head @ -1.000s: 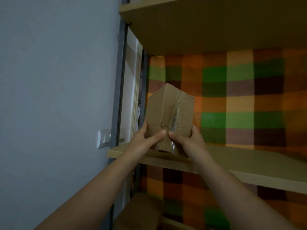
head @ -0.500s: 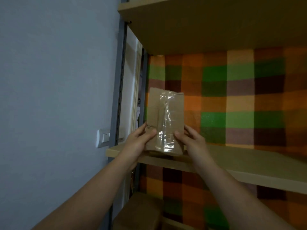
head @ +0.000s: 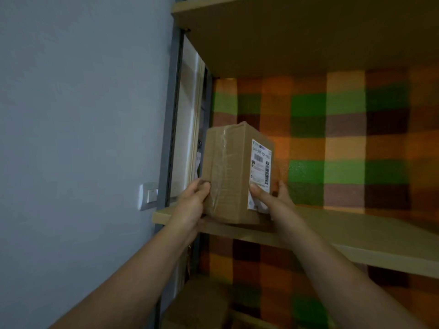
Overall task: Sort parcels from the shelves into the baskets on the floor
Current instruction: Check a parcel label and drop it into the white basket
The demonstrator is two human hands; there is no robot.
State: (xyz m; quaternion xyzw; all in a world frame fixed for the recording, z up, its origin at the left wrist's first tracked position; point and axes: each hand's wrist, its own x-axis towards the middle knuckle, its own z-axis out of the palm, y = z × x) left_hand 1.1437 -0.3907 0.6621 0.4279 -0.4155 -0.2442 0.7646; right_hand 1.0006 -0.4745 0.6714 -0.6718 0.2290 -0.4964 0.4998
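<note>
I see a brown cardboard parcel [head: 228, 172] with a white label [head: 260, 172], pale beige shelves [head: 356, 236], an orange, green and brown checked backdrop [head: 344, 138], and a grey-blue wall [head: 78, 115].

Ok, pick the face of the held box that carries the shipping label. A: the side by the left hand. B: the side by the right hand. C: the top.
B: the white shipping label sits on the cardboard box face under the right hand thumb; the left hand grips the taped face.
</note>
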